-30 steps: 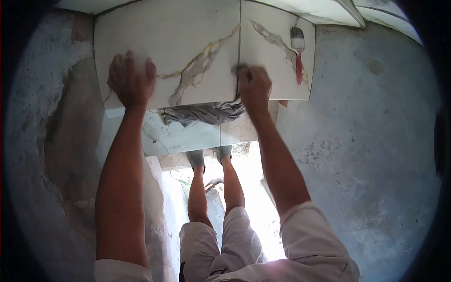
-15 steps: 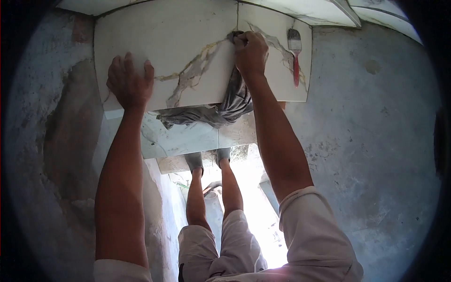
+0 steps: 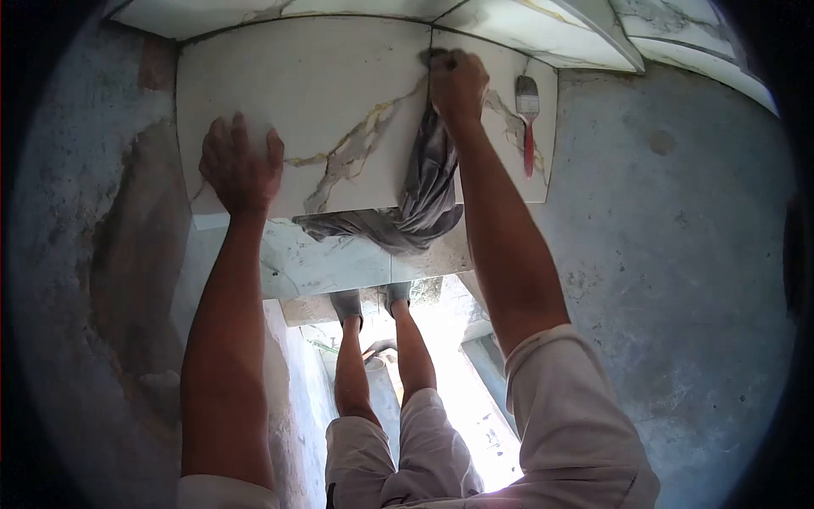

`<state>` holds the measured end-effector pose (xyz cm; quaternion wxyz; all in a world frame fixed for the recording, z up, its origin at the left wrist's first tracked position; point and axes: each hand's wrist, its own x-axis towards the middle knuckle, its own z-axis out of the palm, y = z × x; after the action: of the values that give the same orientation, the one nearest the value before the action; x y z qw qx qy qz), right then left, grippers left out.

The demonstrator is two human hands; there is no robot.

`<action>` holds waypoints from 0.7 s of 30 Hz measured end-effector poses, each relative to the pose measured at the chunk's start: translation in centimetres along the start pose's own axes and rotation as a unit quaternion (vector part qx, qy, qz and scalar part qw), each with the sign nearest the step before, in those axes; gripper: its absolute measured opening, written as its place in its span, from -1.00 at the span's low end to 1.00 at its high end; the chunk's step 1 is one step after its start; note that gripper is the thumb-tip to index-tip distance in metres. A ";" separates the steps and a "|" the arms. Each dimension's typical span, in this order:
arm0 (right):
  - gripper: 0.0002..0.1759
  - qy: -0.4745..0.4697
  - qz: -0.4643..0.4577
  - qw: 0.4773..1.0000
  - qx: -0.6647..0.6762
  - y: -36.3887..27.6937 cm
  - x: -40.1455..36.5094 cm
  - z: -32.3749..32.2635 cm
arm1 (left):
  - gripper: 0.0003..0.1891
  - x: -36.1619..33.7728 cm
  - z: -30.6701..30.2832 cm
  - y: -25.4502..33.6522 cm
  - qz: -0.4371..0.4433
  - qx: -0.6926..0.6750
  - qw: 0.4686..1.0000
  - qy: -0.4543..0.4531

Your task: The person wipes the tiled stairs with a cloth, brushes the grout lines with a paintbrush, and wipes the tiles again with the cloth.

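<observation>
My right hand [image 3: 459, 87] is closed on a dark grey cloth [image 3: 428, 174], pressing its bunched end on the seam near the back of the marbled tile step [image 3: 280, 93]. The rest of the cloth trails down and hangs over the step's front edge. My left hand [image 3: 243, 166] rests on the left part of the same tile, fingers spread, holding nothing. To the right of my right hand lies a paintbrush [image 3: 527, 110] with a red handle and grey bristles.
Bare grey plaster walls [image 3: 670, 254] flank the step on both sides. Another tile step [image 3: 331, 250] lies below, with my feet [image 3: 348, 307] further down. White marbled tiles [image 3: 560, 30] rise at the back. A bucket [image 3: 375, 363] stands on the bright floor below.
My right hand has shifted the bunched cloth slightly further back along the seam. The whole view has tilted, so the step appears lower. My left hand stays on the tile.
</observation>
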<state>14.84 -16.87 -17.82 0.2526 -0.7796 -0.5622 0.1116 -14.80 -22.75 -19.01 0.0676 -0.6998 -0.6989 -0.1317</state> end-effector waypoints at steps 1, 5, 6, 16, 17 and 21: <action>-0.80 -0.004 -0.011 1.000 -0.007 0.5 -0.3 0.0 | -0.43 0.0 0.0 0.0 0.000 -0.002 1.000 0.004; -0.80 -0.035 0.081 0.990 0.109 0.0 -9.9 -3.4 | -0.42 -0.2 -0.1 -0.1 0.005 0.007 1.000 0.007; -0.80 -0.033 0.078 0.990 0.111 0.1 -8.5 -2.8 | -0.42 0.0 0.1 -0.2 0.005 0.001 1.000 0.006; -0.81 -0.007 -0.002 1.000 -0.012 0.2 -4.2 -1.5 | -0.42 -0.1 -0.1 0.0 -0.013 -0.012 1.000 -0.010; -0.80 -0.039 0.035 0.999 0.012 0.1 -6.1 -2.4 | -0.41 -0.2 -0.1 -0.1 -0.011 -0.007 1.000 -0.018; -0.83 0.013 -0.005 1.000 0.021 -0.6 -2.7 -0.8 | -0.42 -0.1 0.0 0.0 -0.008 -0.004 1.000 -0.021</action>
<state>13.84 -19.43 -17.12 0.2772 -0.7726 -0.5601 0.1119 -14.84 -22.81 -19.00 0.0493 -0.6970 -0.7052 -0.1203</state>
